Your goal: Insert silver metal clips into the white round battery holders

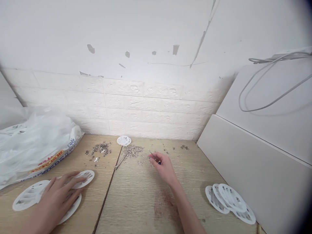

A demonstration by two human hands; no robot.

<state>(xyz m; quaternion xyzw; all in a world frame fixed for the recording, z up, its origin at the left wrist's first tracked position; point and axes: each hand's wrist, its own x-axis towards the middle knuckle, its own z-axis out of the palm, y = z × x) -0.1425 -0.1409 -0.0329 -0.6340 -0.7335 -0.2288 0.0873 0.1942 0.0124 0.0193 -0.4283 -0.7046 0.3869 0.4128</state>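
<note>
My left hand (pixel 59 195) lies with its fingers spread over several white slotted discs (pixel 25 199) at the lower left and partly hides them. My right hand (pixel 162 165) is above the middle of the wooden table, its fingers pinched on a thin pointed tool (pixel 153 155) with a dark end. Just left of the right hand, small clear and shiny pieces (pixel 132 150) are spread on the table. One white disc (pixel 124 140) with small pieces on it is near the wall.
A plastic bag (pixel 44 143) stands at the left. Metal parts (pixel 101 148) lie in a pile near it, and a metal strip (pixel 121 162) by the table seam. Overlapping white discs (pixel 232 197) rest at the right, beside a white panel (pixel 258 162). A cable (pixel 268 105) hangs above.
</note>
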